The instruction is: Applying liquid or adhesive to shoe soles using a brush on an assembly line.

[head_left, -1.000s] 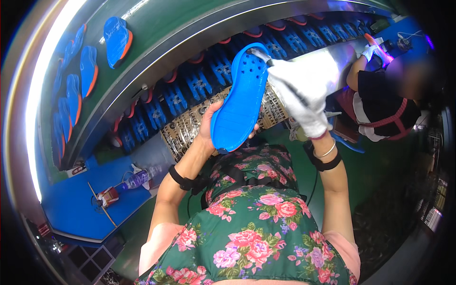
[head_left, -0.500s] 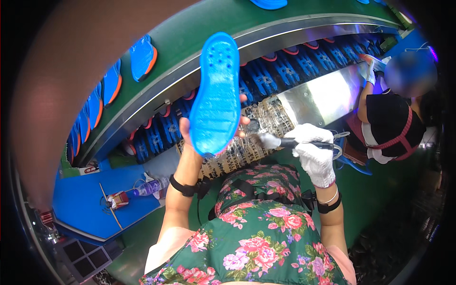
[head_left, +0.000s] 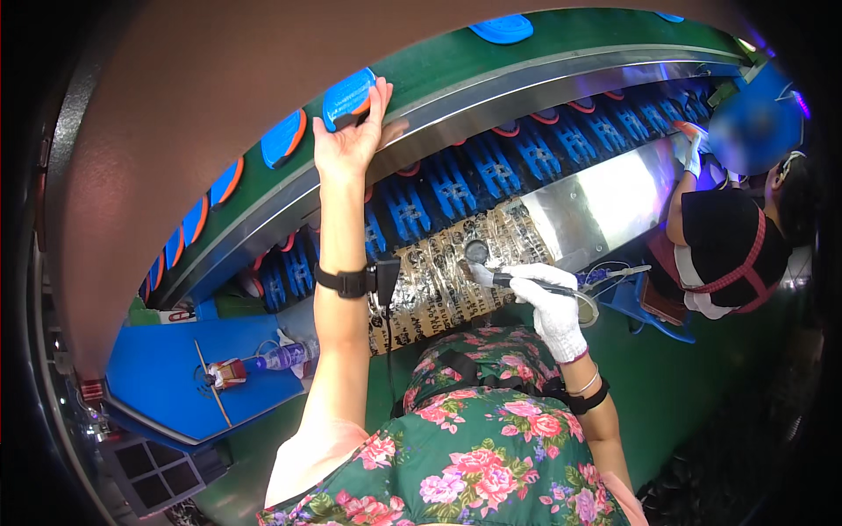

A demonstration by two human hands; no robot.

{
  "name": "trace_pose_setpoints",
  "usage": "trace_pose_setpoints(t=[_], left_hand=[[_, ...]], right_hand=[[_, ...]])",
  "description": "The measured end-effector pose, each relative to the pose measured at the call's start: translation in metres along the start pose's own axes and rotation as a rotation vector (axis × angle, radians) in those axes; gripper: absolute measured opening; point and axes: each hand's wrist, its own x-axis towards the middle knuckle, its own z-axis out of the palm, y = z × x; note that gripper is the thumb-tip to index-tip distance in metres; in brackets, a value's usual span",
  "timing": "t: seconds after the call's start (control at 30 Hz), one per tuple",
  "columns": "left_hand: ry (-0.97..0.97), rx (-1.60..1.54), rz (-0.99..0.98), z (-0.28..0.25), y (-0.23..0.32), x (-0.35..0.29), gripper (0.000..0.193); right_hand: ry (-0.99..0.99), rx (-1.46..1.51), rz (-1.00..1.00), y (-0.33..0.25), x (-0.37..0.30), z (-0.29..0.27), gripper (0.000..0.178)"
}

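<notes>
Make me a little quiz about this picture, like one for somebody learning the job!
1. What tool does the right hand hold?
2. Fill in the missing colour: the left hand is up at a blue shoe sole, which lies on a ____ surface.
3. True or false: both of the person's hands wear white gloves.

Key:
1. A brush with a dark handle.
2. Green.
3. False: only the right hand is gloved; the left hand is bare.
</notes>
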Motion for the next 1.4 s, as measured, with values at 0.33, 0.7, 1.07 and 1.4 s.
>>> trace_pose_setpoints(t=[0.33, 0.7, 1.07, 1.4], left_hand=[[-0.084, 0.314, 0.079, -0.034, -0.082, -0.006, 0.11], [-0.185, 2.637, 0.909, -0.044, -0.152, 0.173, 0.077], [-0.07, 1.968, 0.744, -0.049, -0.043, 0.003, 0.03], [0.211, 1.171, 0.107, -0.116, -0.055, -0.094, 0.061]], right_hand=[[0.055, -0.019, 0.033, 0.022, -0.004, -0.013, 0.023], [0.137, -0.046, 0.048, 0.015, -0.019, -0.014, 0.022], [0.243, 0.012, 0.009, 0.009, -0.022, -0.025, 0.022], [0.192, 0.283, -0.201, -0.038, -0.01, -0.009, 0.021]])
